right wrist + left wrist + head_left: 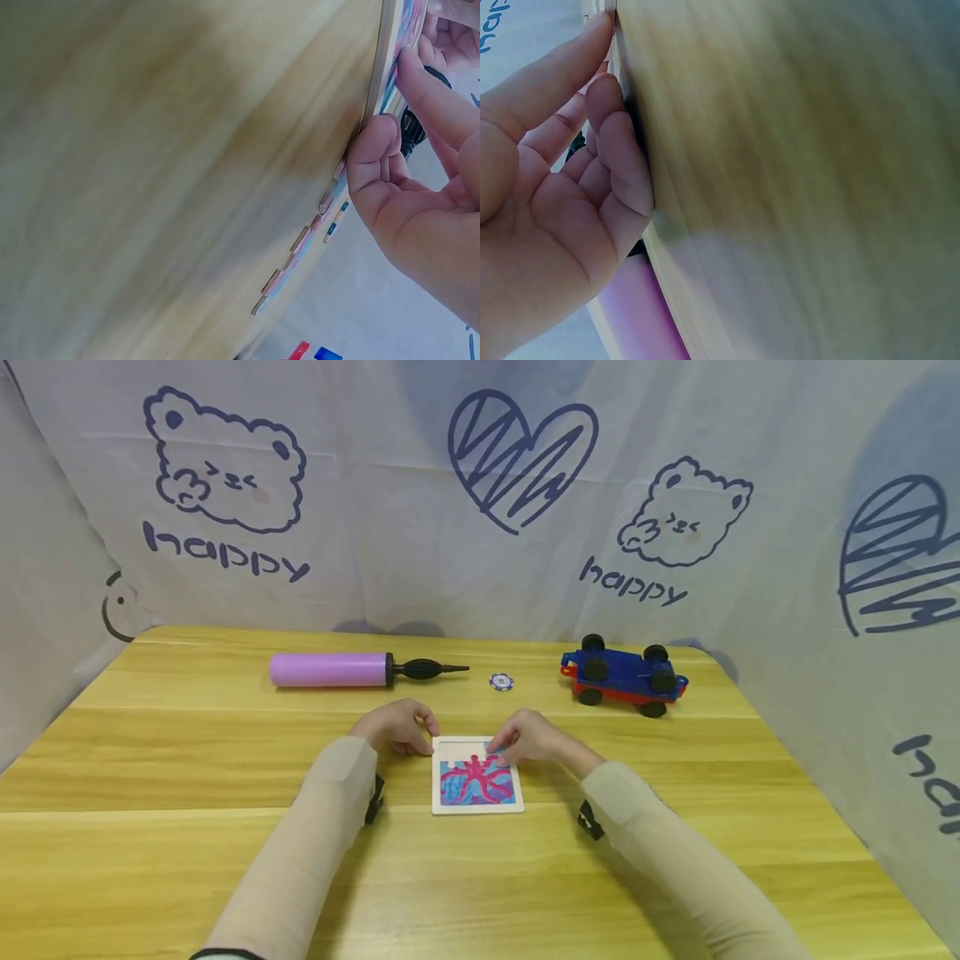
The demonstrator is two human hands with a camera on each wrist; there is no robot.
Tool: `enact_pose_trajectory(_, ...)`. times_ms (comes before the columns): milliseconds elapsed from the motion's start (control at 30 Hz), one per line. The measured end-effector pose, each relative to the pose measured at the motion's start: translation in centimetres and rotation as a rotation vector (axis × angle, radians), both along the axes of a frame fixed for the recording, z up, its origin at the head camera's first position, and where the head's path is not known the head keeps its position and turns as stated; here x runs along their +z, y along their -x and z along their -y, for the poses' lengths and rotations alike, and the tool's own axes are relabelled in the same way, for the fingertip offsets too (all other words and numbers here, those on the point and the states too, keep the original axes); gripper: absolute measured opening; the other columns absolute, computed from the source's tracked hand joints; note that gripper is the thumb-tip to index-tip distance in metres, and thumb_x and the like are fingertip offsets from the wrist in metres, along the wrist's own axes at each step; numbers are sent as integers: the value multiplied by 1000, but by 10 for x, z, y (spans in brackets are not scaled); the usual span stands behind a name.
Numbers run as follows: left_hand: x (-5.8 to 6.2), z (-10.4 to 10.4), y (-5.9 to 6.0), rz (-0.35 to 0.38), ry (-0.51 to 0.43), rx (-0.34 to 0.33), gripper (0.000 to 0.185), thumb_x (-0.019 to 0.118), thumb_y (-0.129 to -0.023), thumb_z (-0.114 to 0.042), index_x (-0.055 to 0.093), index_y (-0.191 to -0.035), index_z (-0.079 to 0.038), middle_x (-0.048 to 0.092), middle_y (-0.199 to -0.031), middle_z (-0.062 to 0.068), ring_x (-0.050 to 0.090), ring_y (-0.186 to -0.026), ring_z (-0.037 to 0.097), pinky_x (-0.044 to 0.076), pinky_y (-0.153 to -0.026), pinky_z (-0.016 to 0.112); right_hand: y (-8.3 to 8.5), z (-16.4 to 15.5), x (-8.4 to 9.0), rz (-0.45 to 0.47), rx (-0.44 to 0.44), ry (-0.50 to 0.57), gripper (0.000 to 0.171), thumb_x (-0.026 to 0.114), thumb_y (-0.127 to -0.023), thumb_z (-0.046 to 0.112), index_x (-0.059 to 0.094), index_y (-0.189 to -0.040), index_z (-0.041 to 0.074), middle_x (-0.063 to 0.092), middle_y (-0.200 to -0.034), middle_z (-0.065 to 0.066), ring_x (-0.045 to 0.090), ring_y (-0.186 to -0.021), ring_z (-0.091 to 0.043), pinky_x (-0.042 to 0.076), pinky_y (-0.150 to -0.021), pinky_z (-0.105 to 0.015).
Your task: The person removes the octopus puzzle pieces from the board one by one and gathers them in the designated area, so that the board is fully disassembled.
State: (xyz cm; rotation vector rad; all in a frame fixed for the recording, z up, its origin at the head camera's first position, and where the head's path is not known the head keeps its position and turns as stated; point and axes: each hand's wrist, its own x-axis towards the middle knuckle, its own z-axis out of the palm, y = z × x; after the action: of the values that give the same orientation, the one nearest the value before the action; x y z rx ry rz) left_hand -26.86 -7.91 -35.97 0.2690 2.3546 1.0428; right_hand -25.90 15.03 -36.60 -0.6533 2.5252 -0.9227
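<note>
A small square puzzle board (477, 779) with a white frame and a pink octopus on blue lies flat on the wooden table (187, 760). My left hand (417, 732) rests at its top left corner. In the left wrist view the left hand (577, 180) has its index fingertip against the frame edge, the other fingers loosely curled on the wood and holding nothing. My right hand (510, 746) lies on the board's top right part. The right wrist view shows the right hand (409, 127) with a fingertip pressed on the picture (411, 22) and its thumb at the board's edge.
A purple hand pump (330, 669) lies at the back left, a small blue and white chip (501, 682) behind the board, and an upturned blue and red toy car (622, 675) at the back right. Several small flat pieces (300, 241) lie on the table beside my right hand. Printed cloth walls surround the table.
</note>
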Motion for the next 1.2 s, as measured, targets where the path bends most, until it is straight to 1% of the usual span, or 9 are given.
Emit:
enact_pose_trajectory(300,-1,0,2,-3,-4,0,18,70,-75,-1,58,-89,-3,49,-66,3,46,-55,11,41,-51,21,0,1,0,4,15,-16,15,70,-72,-3,69,-86,1,65,-82,-3,51,-67,-11,43,-60,-21)
enact_pose_trajectory(333,1,0,0,-5,0,0,19,69,-75,-1,58,-90,-2,48,-67,3,46,-56,11,40,-52,22,0,1,0,2,22,-19,14,70,-72,-3,69,-86,1,65,-82,-3,51,-68,-11,43,-61,-22)
enact_pose_trajectory(600,1,-1,0,2,-2,11,18,69,-76,-1,57,-90,-3,48,-68,3,46,-56,12,40,-52,22,-1,2,3,-29,75,-43,13,68,-73,-5,68,-84,1,63,-87,-3,50,-78,-13,43,-72,-26)
enact_pose_trajectory(800,2,-2,-2,9,-12,24,18,68,-76,-1,57,-90,-2,48,-68,4,45,-56,12,40,-51,22,-2,3,5,-75,121,-59,13,69,-72,-5,67,-83,1,59,-83,-3,43,-68,-13,38,-65,-23)
enact_pose_trajectory(900,2,-2,-2,14,-16,27,18,68,-76,0,57,-90,-2,48,-67,4,44,-56,12,39,-51,22,-2,3,5,-95,130,-59,13,69,-72,-5,67,-83,1,56,-83,-3,42,-69,-15,37,-64,-23)
enact_pose_trajectory(1067,2,-1,-1,5,-15,15,18,68,-76,-1,57,-89,-2,48,-67,4,45,-56,12,39,-51,22,-4,4,5,-99,95,-90,13,69,-72,-4,67,-82,3,51,-85,-3,43,-76,-18,36,-68,-25)
enact_pose_trajectory(1200,1,-1,-1,-3,-12,9,18,69,-75,-1,57,-90,-2,48,-66,3,45,-55,11,39,-51,21,-5,5,5,-99,61,-119,13,69,-73,-2,67,-81,6,49,-84,-3,43,-77,-18,36,-68,-26)
